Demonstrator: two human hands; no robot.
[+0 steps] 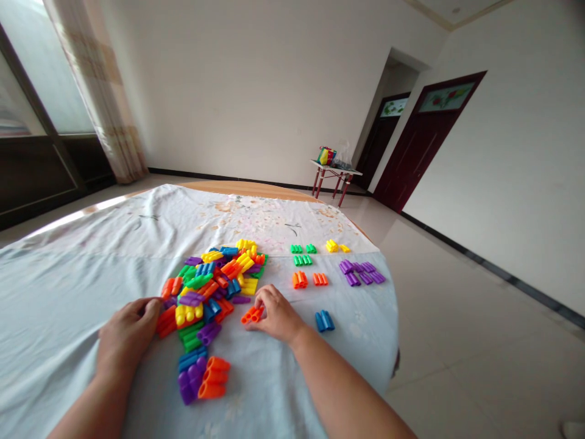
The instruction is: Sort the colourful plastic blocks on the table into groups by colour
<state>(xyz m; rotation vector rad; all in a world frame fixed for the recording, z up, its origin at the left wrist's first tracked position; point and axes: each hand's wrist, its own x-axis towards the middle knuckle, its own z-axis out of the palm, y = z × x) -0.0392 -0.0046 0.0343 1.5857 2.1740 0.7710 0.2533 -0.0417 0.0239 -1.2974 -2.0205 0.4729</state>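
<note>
Block (251, 315) in right hand (276, 314), diagonally leftward

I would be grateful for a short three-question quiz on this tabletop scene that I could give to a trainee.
1. Open question: which hand is at the left edge of the mixed pile?

2. Multiple choice: what colour is the tube piece held by the right hand?
A) Blue
B) Orange
C) Green

3. True or false: to the right of the mixed pile, the separate blue cluster lies nearer the camera than the separate purple cluster.

Key:
1. The left hand.
2. B, orange.
3. True.
</note>
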